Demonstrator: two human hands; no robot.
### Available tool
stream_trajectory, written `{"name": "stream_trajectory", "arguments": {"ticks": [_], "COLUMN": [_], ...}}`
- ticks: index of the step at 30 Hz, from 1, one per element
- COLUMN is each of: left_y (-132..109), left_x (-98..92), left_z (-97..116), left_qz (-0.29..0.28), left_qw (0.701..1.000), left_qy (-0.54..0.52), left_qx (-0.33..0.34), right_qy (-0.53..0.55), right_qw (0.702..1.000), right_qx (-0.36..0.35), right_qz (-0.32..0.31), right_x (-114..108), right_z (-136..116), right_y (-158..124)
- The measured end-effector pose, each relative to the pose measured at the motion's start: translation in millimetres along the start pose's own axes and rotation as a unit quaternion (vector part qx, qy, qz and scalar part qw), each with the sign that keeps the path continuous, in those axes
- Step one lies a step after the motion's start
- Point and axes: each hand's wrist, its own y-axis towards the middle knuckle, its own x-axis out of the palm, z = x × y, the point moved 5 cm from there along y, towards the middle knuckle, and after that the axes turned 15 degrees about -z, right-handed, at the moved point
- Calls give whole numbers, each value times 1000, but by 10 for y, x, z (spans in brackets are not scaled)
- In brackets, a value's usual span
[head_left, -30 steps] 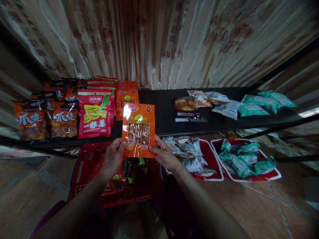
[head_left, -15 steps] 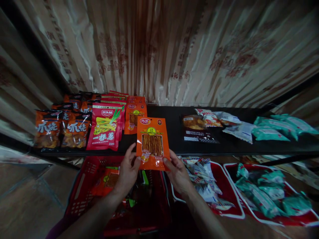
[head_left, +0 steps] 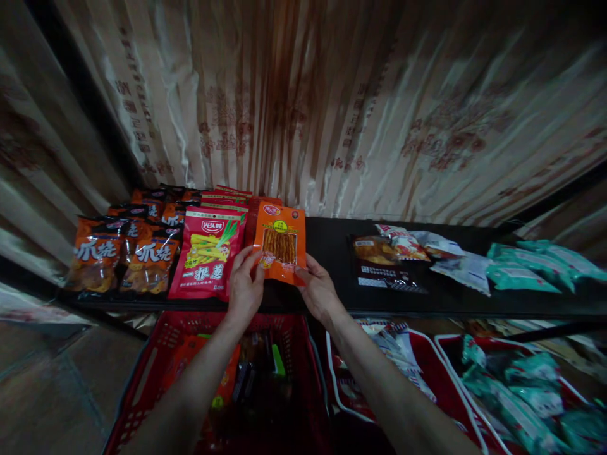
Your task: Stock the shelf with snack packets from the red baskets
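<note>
Both of my hands grip an orange snack packet (head_left: 279,245) by its lower corners, its clear window showing brown strips. My left hand (head_left: 246,284) pinches the left corner, close beside a pink snack packet (head_left: 207,253). On the right corner, my right hand (head_left: 320,287) has its thumb across the front. The packet stands nearly upright over the black shelf (head_left: 327,237), in front of more orange packets that it mostly hides. Whether its bottom touches the shelf I cannot tell.
Black-and-orange snack bags (head_left: 150,259) stand at the shelf's left. To the right lie a dark brown packet (head_left: 384,265), white packets (head_left: 462,268) and green packets (head_left: 526,268). Below are a red basket (head_left: 161,335) with packets and two white-rimmed baskets. A patterned curtain (head_left: 303,114) hangs behind.
Both hands have carried the orange packet farther back over the shelf, up to the orange packets behind. The camera view has shifted slightly.
</note>
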Motion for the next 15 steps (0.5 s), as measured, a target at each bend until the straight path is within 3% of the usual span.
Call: {"name": "stream_trajectory", "arguments": {"ticks": [8,15], "left_y": [158,138], "left_x": [72,160], "left_z": [-175,-282], "left_qz": [-27,-40], "left_qw": [997,989], "left_qy": [64,124], "left_qx": [17,68], "right_qy": [-9,-40], "right_qw": [1000,999], "right_qx": [-7,3], "right_qz": [9,8], "right_x": [-33,-125], "right_z": [96,246], "right_y": [533,707]}}
